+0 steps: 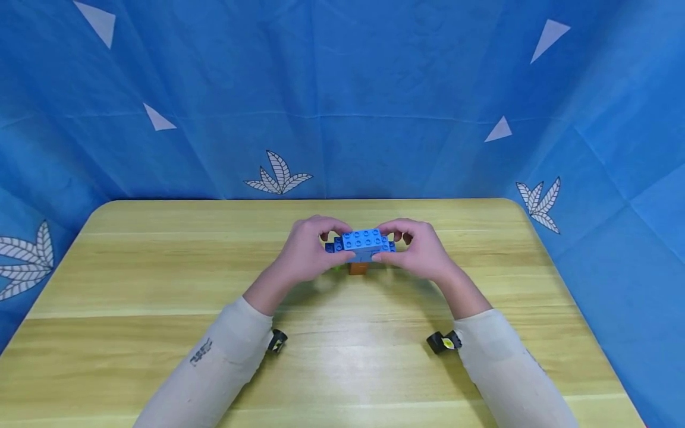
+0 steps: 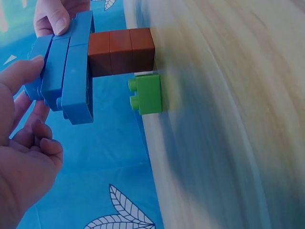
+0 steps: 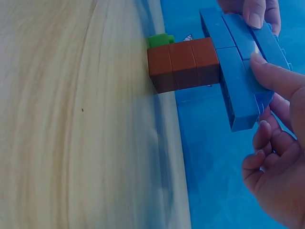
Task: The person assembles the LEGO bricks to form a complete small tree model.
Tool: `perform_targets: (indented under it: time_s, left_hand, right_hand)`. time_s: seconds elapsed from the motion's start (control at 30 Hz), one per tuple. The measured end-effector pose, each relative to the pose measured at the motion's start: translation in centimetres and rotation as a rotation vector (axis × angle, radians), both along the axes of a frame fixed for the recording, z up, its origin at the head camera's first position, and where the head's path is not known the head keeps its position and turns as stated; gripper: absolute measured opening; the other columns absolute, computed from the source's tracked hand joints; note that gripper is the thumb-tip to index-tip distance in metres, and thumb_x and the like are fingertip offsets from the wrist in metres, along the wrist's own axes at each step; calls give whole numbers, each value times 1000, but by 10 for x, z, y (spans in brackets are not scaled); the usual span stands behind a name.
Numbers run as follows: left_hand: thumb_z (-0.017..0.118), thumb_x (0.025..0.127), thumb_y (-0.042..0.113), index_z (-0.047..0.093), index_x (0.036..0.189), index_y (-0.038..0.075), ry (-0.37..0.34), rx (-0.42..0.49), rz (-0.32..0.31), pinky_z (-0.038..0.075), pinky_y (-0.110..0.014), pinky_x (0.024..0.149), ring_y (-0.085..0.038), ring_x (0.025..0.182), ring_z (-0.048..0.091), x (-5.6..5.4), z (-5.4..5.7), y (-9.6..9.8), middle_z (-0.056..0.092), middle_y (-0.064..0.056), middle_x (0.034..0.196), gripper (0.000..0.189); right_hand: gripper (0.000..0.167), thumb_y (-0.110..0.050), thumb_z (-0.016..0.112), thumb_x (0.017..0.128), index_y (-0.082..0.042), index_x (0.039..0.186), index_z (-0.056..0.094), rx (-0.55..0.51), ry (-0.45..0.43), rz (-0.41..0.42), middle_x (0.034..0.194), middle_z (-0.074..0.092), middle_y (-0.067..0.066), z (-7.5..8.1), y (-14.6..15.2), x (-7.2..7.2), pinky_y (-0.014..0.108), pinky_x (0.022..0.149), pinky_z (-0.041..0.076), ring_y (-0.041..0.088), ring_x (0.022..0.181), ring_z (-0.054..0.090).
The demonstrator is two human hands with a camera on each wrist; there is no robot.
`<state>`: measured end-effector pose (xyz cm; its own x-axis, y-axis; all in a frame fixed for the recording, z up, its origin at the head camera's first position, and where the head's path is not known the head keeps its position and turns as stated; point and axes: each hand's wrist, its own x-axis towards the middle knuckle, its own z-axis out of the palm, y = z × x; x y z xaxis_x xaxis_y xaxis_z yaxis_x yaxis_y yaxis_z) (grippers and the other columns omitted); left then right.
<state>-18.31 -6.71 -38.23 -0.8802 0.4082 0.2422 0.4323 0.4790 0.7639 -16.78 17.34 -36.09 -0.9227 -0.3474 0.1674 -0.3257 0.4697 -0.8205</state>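
Note:
A tree-like stack stands at the middle of the table: brown bricks (image 2: pixel 121 52) form an upright trunk, and several blue bricks (image 3: pixel 231 71) spread above it in stepped layers. The topmost blue brick (image 1: pixel 362 239) shows two rows of studs. My left hand (image 1: pixel 309 249) pinches this top layer from the left, thumb in front and fingers behind. From the other side my right hand (image 1: pixel 420 248) grips it the same way. Beside the trunk's foot sits a green brick (image 2: pixel 150 94) on the table, mostly hidden in the head view.
The wooden table (image 1: pixel 160 279) has rounded far corners. Behind it and at its sides hangs a blue cloth (image 1: pixel 374 89) with white leaf and triangle prints. Black straps with small devices (image 1: pixel 443 342) sit at both wrists, near the tabletop.

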Motion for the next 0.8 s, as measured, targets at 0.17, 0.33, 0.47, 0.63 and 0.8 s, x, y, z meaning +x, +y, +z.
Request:
perform_targets:
  time_s: [0.17, 0.33, 0.47, 0.63, 0.8]
  left_hand:
    - [87, 80, 26, 75, 112, 15, -2, -15, -23, 42, -34, 60, -18, 83, 49, -3, 1, -2, 65, 6, 101, 35]
    - [86, 81, 25, 75, 112, 14, 1, -41, -56, 41, -35, 63, -18, 83, 49, -5, 3, -3, 66, 5, 100, 35]
    - [86, 80, 25, 75, 112, 14, -13, -46, -65, 42, -36, 65, -19, 83, 49, -6, 4, -3, 66, 6, 99, 35]
    - [86, 81, 24, 75, 112, 14, -26, -38, -67, 41, -36, 64, -19, 82, 49, -7, 5, -3, 65, 6, 98, 35]
    - [86, 82, 23, 75, 113, 13, -16, -31, -79, 41, -35, 63, -20, 81, 49, -7, 4, -3, 66, 4, 99, 35]
  right_hand:
    - [39, 1, 88, 73, 3, 109, 72, 5, 34, 6, 97, 68, 12, -14, 3, -8, 37, 64, 35, 42, 81, 50]
    - [43, -7, 90, 73, -6, 113, 74, -7, 72, 39, 100, 69, 4, -33, 10, -18, 39, 67, 37, 30, 83, 52]
    - [38, -5, 87, 77, -4, 112, 73, -46, 111, 83, 99, 68, 6, -25, 8, -14, 44, 69, 39, 31, 85, 51]
    - [32, -7, 87, 78, -4, 108, 75, -33, 139, 85, 96, 69, 5, -21, 7, -15, 42, 70, 40, 30, 84, 51]
    - [32, -16, 88, 78, -10, 108, 76, 2, 181, 95, 100, 70, -1, -31, 11, -22, 38, 70, 42, 21, 84, 53]
